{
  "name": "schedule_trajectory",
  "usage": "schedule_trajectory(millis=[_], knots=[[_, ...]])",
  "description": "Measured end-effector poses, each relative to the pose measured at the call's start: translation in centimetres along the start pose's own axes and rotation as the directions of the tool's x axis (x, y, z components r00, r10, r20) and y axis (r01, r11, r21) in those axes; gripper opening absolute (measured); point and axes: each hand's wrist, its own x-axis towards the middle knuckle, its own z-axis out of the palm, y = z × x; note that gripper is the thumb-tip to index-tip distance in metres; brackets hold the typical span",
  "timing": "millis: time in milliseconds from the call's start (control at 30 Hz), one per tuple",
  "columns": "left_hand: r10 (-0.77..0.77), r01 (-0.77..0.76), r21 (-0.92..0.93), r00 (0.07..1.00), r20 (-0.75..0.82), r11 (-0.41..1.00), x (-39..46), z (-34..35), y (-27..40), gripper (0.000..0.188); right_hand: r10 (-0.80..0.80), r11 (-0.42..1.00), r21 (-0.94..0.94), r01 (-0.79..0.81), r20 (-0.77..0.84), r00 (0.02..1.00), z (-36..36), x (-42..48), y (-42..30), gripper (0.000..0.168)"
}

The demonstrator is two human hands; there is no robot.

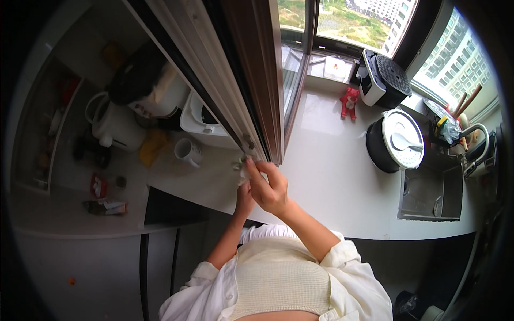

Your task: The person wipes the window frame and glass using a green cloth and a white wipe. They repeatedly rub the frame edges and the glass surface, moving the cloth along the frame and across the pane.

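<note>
In front of me stands the end edge of a window sash, with a brown frame (257,72) and a pale metal channel (225,92). My right hand (268,188) pinches a crumpled whitish wipe or tissue (243,176) between thumb and fingers at the lower end of this edge. Something small and greenish shows beside the wipe, too blurred to name. Just below and to the left is my left hand (244,197), partly hidden behind the right one. Its fingers are close to the wipe's lower end, but their grip is not visible.
Left of the sash are a white mug (188,151), a yellow cloth (153,147), an electric kettle (116,120) and a rice cooker (160,92). To the right, a lidded pot (405,138) stands by the sink (425,196), with a red bear figure (349,103) behind it on the counter (325,180).
</note>
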Motion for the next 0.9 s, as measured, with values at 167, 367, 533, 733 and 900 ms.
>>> schedule_trajectory(millis=[167,367,533,733,900], knots=[[-0.123,0.346,-0.502,0.897,0.425,0.793,-2.3,0.7,-6.7,0.028,-0.062,0.998,0.009,0.064,-0.174,0.983,1.0,10.1,-2.0,0.042],[-0.031,0.547,-0.628,0.767,0.641,0.554,-2.2,0.6,-7.8,0.032,-0.022,0.997,-0.072,0.011,-0.147,0.989,1.7,7.7,-1.2,0.037],[-0.067,0.174,-0.611,0.979,0.194,0.772,2.0,-1.9,-0.2,0.028,0.017,0.989,-0.149,-0.016,0.005,1.000,1.9,0.5,0.9,0.033],[-0.028,0.526,-0.563,0.746,0.665,0.638,0.0,-1.1,-6.9,0.026,0.029,0.981,-0.196,-0.002,0.135,0.990,2.1,-5.2,3.4,0.033],[-0.056,0.520,-0.372,0.634,0.771,0.769,0.0,-0.6,-8.3,0.022,0.176,0.977,-0.135,-0.163,0.083,0.981,1.4,-6.9,2.6,0.037]])
